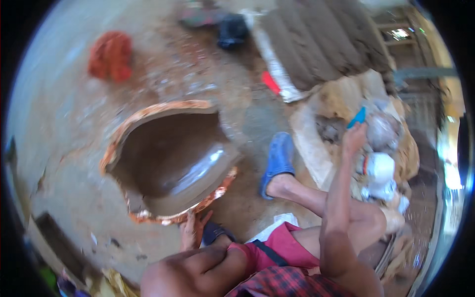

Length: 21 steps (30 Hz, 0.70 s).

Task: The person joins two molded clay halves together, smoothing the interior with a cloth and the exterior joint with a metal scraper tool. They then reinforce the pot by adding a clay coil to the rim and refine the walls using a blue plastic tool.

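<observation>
A large brown clay pot (pixel 170 158) with an orange-edged broken rim lies on its side on the dirt floor, its mouth facing me. My left hand (pixel 192 228) rests on its lower rim with fingers spread, holding nothing. My right hand (pixel 354 137) reaches out to the right over a pile of crumpled bags and wrappings (pixel 381 148) and grips a small blue tool (pixel 357 118).
My foot in a blue sandal (pixel 278 161) rests on the floor right of the pot. An orange cloth (pixel 111 55) lies far left. Ridged grey clay slabs (pixel 321 42) and a red item (pixel 270 82) lie at the back. A dark bag (pixel 232 29) sits near the top.
</observation>
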{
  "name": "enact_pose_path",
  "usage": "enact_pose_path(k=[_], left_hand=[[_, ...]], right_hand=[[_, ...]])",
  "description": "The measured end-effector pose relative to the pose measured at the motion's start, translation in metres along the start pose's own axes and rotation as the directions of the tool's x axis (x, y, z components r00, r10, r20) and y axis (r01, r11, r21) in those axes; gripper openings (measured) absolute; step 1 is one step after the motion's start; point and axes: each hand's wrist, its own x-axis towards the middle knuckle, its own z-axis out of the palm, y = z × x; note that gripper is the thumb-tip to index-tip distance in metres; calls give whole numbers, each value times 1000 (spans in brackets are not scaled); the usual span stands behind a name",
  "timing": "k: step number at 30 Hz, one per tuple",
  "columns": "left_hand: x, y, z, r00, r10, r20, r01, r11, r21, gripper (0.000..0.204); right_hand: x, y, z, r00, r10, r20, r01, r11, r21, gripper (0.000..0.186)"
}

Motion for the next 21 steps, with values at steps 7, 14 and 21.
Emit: enact_pose_path(k=[7, 14, 21], left_hand=[[33, 120, -8, 902, 424, -86, -419, 905, 69, 67], [139, 271, 3, 894, 410, 182, -445, 765, 466, 49], [142, 296, 9, 960, 229, 164, -279, 855, 438, 64]], right_hand=[[-56, -191, -36, 842, -375, 386, -77, 626, 776, 30], [-167, -344, -135, 422, -815, 397, -20, 430, 903, 11], [-243, -396, -157, -2, -1000, 14, 423, 12, 906, 7]])
